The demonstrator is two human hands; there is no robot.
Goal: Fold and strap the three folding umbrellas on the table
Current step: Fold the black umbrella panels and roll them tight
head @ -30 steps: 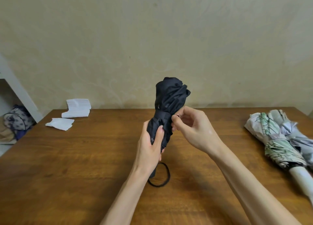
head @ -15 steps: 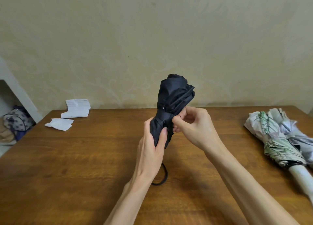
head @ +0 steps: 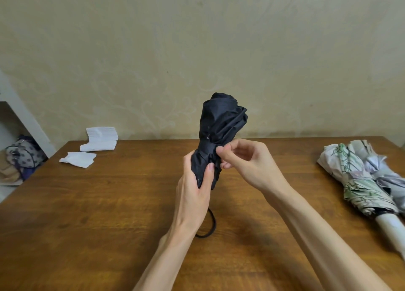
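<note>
A folded black umbrella (head: 221, 124) stands upright above the middle of the wooden table (head: 98, 203). My left hand (head: 195, 187) is wrapped around its lower part, thumb pressed on the fabric. My right hand (head: 247, 163) pinches the black strap at the umbrella's waist with thumb and fingertips. The umbrella's black wrist loop (head: 209, 227) hangs below my left hand onto the table. A green leaf-print umbrella (head: 359, 181) and a pale grey umbrella (head: 385, 174) lie folded side by side at the right edge, the green one's white handle (head: 392, 227) pointing toward me.
White folded papers (head: 100, 139) and a smaller white sheet (head: 77, 159) lie at the table's back left. A patterned bag (head: 24, 154) sits on a low shelf beyond the left edge. A beige wall runs behind the table.
The black umbrella has risen a little and turned slightly. My right fingers have shifted along the strap at its waist, and the wrist loop has moved further under my left hand.
</note>
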